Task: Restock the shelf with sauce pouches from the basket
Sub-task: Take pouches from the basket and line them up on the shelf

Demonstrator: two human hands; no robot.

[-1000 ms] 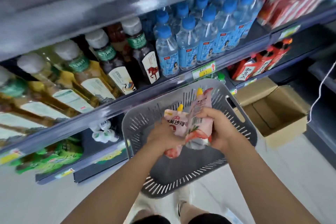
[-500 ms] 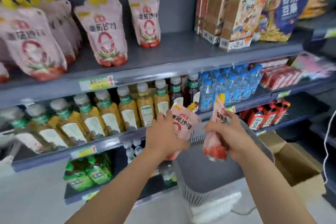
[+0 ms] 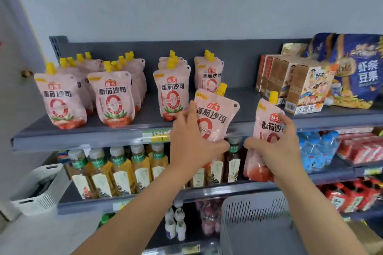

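My left hand (image 3: 191, 143) grips a pink sauce pouch (image 3: 215, 116) with a yellow cap, tilted right, at the front edge of the top shelf (image 3: 83, 136). My right hand (image 3: 277, 147) holds a second pink sauce pouch (image 3: 267, 128) upright, a little lower and to the right. Several rows of the same pouches (image 3: 113, 97) stand on that shelf, the nearest row (image 3: 209, 76) just behind the left-hand pouch. The grey slotted basket (image 3: 255, 225) sits low at the right, below my right arm.
Brown snack boxes (image 3: 298, 87) and blue snack bags (image 3: 356, 74) fill the right end of the top shelf. Tea bottles (image 3: 122, 170) and water bottles (image 3: 317, 151) line the shelf below. A white basket (image 3: 39, 190) sits at the left. A bare gap of shelf lies between pouches and boxes.
Both hands have lifted the two pouches out of the basket and up to the top shelf. My view has swung from the basket up to the shelf.
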